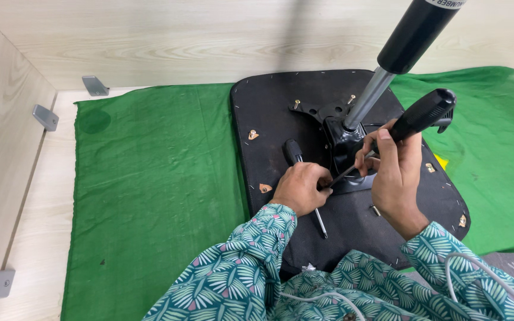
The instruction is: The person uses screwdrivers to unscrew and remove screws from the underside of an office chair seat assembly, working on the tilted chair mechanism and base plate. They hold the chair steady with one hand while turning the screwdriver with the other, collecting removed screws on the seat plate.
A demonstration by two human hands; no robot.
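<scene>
Here, a screwdriver (388,139) is gripped in the closed right hand (395,178), tip slanting down-left; the left hand (301,187) seemingly pinches its shaft.

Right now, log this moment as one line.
left hand: over screwdriver, fingers at lever | right hand: grips lever handle | base: chair seat underside with gas cylinder, on green cloth

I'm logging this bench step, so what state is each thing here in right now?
Seat base: upside down on the green cloth.
Mechanism plate: on the seat base, two screws standing proud.
Gas cylinder: upright in the plate, tilted.
Screwdriver: lying under the left hand.
Black lever handle: gripped by the right hand.
</scene>
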